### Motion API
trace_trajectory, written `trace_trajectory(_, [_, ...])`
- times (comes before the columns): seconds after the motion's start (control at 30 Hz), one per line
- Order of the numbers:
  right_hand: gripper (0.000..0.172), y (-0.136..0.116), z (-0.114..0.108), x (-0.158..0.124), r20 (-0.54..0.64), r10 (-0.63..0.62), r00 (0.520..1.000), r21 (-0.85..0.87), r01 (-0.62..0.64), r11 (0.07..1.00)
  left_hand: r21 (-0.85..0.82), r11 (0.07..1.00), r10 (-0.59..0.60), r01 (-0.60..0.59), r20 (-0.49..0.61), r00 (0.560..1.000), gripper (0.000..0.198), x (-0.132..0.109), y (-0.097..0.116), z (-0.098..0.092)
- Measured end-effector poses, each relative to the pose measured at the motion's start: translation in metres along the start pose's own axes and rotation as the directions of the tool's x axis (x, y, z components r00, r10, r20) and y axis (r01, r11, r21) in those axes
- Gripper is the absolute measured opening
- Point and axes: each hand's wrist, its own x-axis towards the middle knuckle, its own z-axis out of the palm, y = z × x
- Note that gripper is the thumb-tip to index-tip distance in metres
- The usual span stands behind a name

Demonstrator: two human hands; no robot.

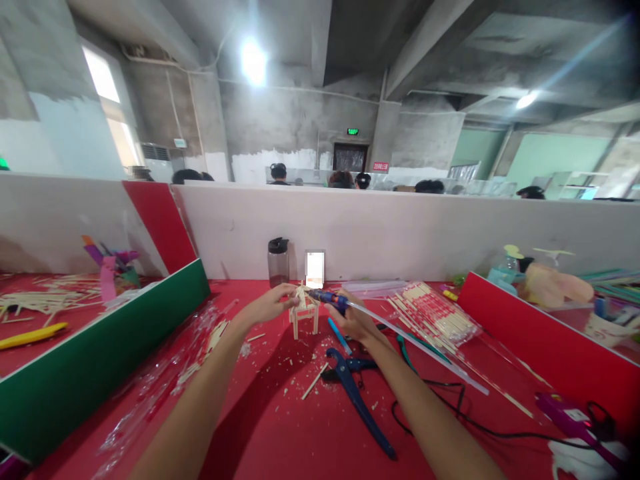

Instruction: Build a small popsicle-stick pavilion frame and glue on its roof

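Note:
A small wooden stick frame [305,313] with upright legs stands on the red table, partly covered by fingers. My left hand [278,301] is closed on its upper left part. In my right hand [353,320] is a blue hot glue gun [330,299], its nozzle pointing left at the top of the frame. A long clear glue stick [425,347] sticks out of the gun's back end toward the lower right. Whether the nozzle touches the wood I cannot tell. Below the right hand lie a blue pen [340,335] and dark blue cutting pliers [363,407].
Wood scraps surround a loose stick [315,381]. A bottle [279,263] and a bright screen [315,269] stand at the back. Packaged sticks [435,313] lie right, near a black cable [460,413]. Green [115,353] and red [545,340] dividers flank the space.

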Motion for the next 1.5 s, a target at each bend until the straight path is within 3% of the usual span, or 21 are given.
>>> trace_trajectory(0.37, [0.020, 0.001, -0.006, 0.000, 0.053, 0.030, 0.998, 0.037, -0.032, 0.999, 0.005, 1.000, -0.015, 0.015, 0.001, 1.000, 0.043, 0.000, 0.000, 0.000])
trace_trajectory(0.7, [0.009, 0.003, -0.005, 0.001, 0.055, -0.062, 0.997, 0.037, 0.060, 0.998, 0.011, 1.000, -0.009, 0.009, -0.007, 1.000, 0.043, -0.001, 0.004, -0.001])
trace_trajectory(1.5, [0.021, 0.003, -0.004, 0.001, 0.067, -0.047, 0.997, -0.025, 0.048, 0.999, 0.050, 0.999, 0.013, -0.013, -0.012, 1.000, 0.041, -0.003, 0.010, 0.002])
